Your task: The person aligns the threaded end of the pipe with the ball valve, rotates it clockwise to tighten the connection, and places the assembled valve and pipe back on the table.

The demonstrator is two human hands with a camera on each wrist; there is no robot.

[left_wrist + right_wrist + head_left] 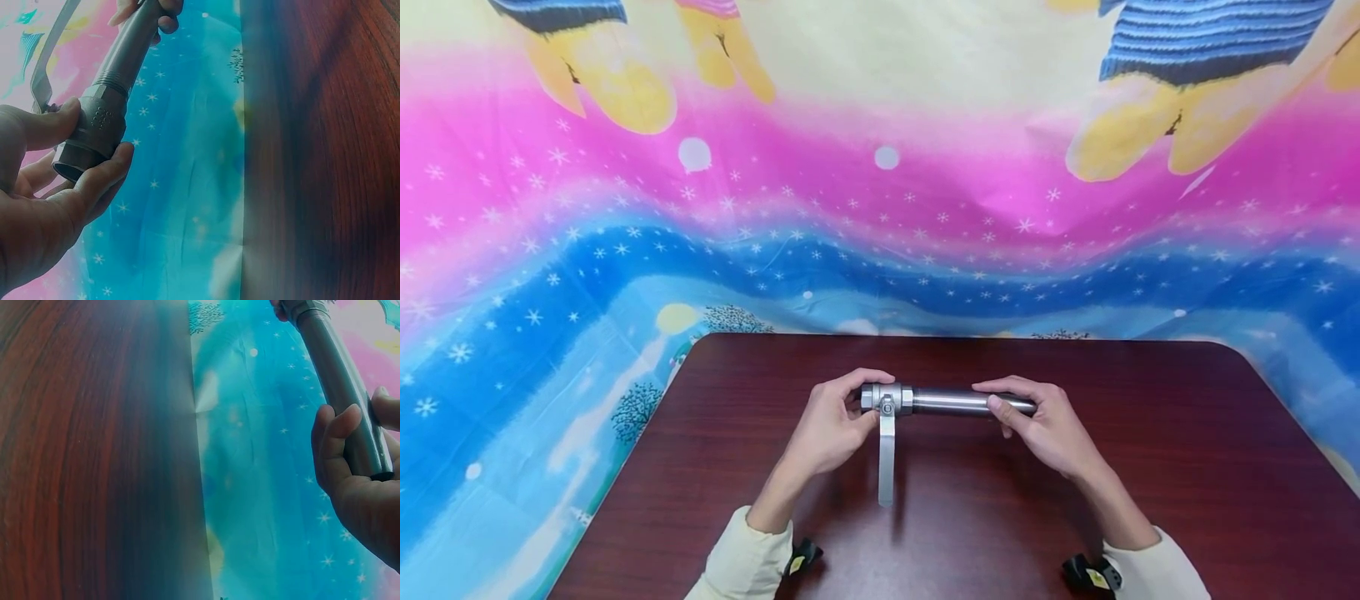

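Note:
My left hand (832, 423) grips a silver ball valve (887, 398) by its body, thumb on one side and fingers on the other. The valve's flat lever handle (887, 467) points toward me in the head view. A smooth metal pipe (951, 402) joins the valve's right end, with threads showing at the joint in the left wrist view. Around the pipe's far end curl the fingers of my right hand (1051, 425). Valve and pipe are held level, above the table. The valve's open left end (70, 164) faces the left wrist camera.
Beneath the hands lies a dark red-brown wooden table (985, 533) with rounded back corners. Behind it hangs a pink and blue patterned cloth (880, 208) with snowflakes. Black wrist devices sit at the left cuff (752, 554) and the right cuff (1157, 567).

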